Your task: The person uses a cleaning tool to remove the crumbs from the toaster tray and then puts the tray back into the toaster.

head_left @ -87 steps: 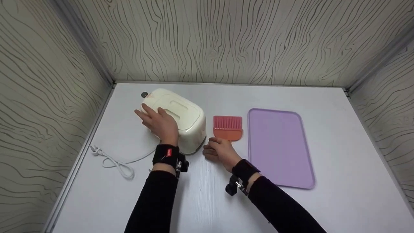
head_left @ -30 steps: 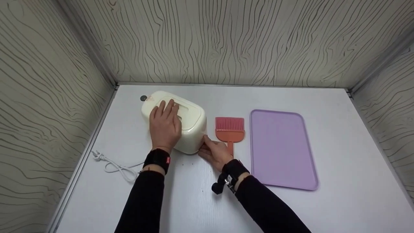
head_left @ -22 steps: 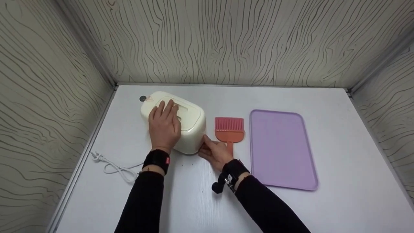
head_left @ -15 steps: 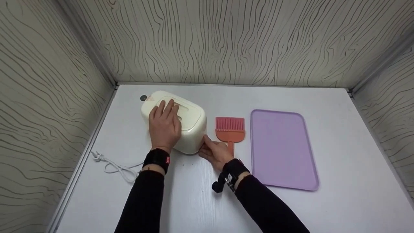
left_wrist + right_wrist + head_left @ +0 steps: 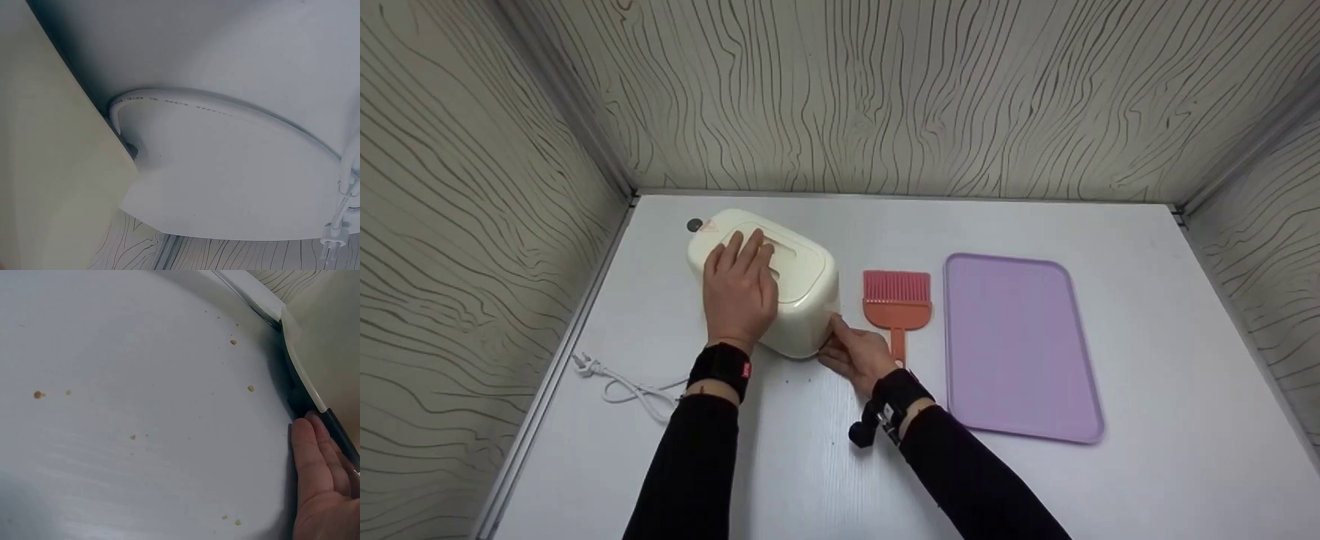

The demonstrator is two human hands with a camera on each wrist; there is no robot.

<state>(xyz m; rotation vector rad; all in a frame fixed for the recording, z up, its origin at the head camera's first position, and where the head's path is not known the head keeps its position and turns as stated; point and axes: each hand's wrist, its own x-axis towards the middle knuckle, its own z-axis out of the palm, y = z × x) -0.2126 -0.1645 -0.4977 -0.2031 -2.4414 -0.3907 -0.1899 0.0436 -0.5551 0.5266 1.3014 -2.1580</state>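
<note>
A cream toaster (image 5: 808, 281) with two slots in its top stands at the table's left. My left hand (image 5: 741, 292) rests on it, fingers fairly straight and spread over the top near the slots. At the near right end, my right hand (image 5: 859, 352) holds the toaster's bottom edge, thumb on the end wall. In the right wrist view the right fingers (image 5: 315, 461) reach under the dark lower edge, and their tips are partly hidden. The left wrist view shows the toaster's side wall (image 5: 50, 169) and its white cord (image 5: 225, 107).
An orange brush (image 5: 897, 311) with pink bristles lies right of the toaster, and beyond it a purple tray (image 5: 1012, 345). The plug (image 5: 585, 365) lies at the left. Small crumbs (image 5: 251, 388) dot the white table. Patterned walls (image 5: 885, 97) enclose the back and sides.
Since the oldest frame, my left hand has come down onto the toaster's top and my right hand has moved left to its bottom edge. Over the last second both hands have stayed nearly still.
</note>
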